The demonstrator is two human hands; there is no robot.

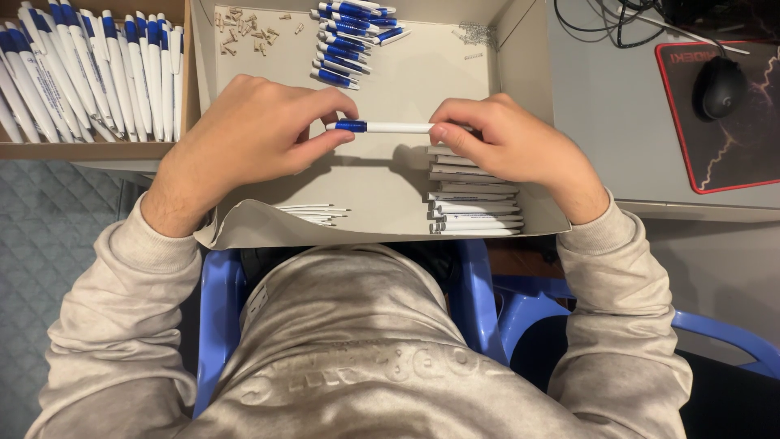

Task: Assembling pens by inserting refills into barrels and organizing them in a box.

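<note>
White pen (390, 127) with blue grip held level over the open cardboard box (520, 57), left hand (252, 134) pinched shut on the blue end, right hand (508, 142) closed on the white end. Likely light, stiff, smooth plastic, a little slippery, best taken near both ends. Right end hidden under fingers; tiny parts (244, 32) in the box corner too small to identify.

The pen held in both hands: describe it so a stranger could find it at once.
Start at the shallow cardboard tray on the person's lap. Above its middle, the left hand and right hand pinch one white pen level between them. Unlike the loose pen parts lying below, it is lifted.
</note>
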